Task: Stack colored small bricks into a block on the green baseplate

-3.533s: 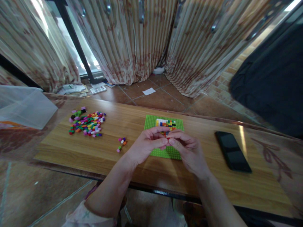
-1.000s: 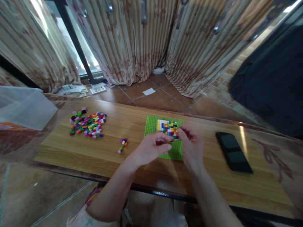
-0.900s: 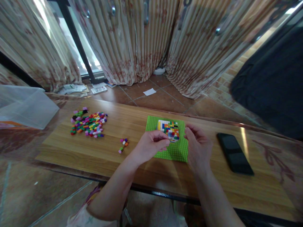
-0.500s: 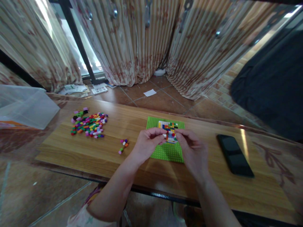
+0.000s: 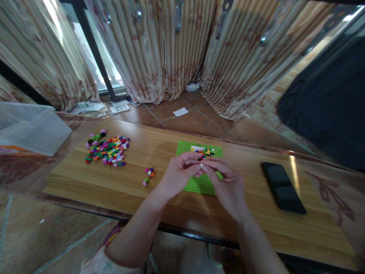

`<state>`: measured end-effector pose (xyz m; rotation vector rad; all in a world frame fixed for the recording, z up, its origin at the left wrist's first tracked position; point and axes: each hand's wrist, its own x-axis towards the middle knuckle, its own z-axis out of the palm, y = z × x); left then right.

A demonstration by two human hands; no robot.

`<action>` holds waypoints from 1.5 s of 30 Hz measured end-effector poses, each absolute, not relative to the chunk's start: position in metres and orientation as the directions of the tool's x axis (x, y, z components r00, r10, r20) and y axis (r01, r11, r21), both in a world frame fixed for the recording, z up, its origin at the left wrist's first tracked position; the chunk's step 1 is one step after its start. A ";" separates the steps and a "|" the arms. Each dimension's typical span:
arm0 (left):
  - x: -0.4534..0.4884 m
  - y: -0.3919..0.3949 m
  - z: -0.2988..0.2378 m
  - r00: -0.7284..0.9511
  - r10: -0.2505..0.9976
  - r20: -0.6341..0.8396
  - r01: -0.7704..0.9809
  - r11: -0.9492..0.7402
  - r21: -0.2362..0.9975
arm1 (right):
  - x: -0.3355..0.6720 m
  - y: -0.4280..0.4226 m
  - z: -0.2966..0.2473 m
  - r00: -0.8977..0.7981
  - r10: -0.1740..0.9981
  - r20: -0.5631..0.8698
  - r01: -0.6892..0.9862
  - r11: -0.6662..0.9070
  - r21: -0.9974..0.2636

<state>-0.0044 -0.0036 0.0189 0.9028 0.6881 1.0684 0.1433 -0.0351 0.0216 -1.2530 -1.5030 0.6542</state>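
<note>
A small white brick (image 5: 201, 166) sits between the fingertips of both hands, over the green baseplate (image 5: 199, 185). My left hand (image 5: 179, 170) pinches it from the left, thumb and forefinger closed. From the other side my right hand (image 5: 228, 182) meets it, its thumb and forefinger also closed on the brick. Behind the fingers, rows of coloured bricks (image 5: 202, 150) are fixed on the far part of the baseplate; my hands hide the nearer rows.
A few loose bricks (image 5: 148, 173) lie left of my hands, and a large mixed pile of bricks (image 5: 111, 150) is farther left on the wooden table (image 5: 128, 194). A black phone (image 5: 283, 187) lies at the right. Past the table's left end stands a translucent plastic box (image 5: 31, 125).
My right hand has moved left, its fingertips now meeting my left hand's at the white brick. The hands now cover more of the built rows. My left hand has hardly moved.
</note>
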 end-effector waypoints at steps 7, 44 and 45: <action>-0.005 -0.005 0.021 0.350 0.932 -0.091 -0.415 0.241 0.877 | 0.147 -0.036 0.023 -0.021 0.888 0.460 0.507 0.406 -0.760; 0.001 -0.015 0.016 0.618 0.773 -0.146 0.072 0.129 0.989 | 0.160 -0.016 -0.007 0.397 0.917 0.034 0.033 0.023 -0.999; 0.001 -0.015 0.015 0.617 0.774 -0.143 0.071 0.126 0.990 | 0.159 -0.016 -0.007 0.399 0.917 0.015 0.009 0.012 -1.000</action>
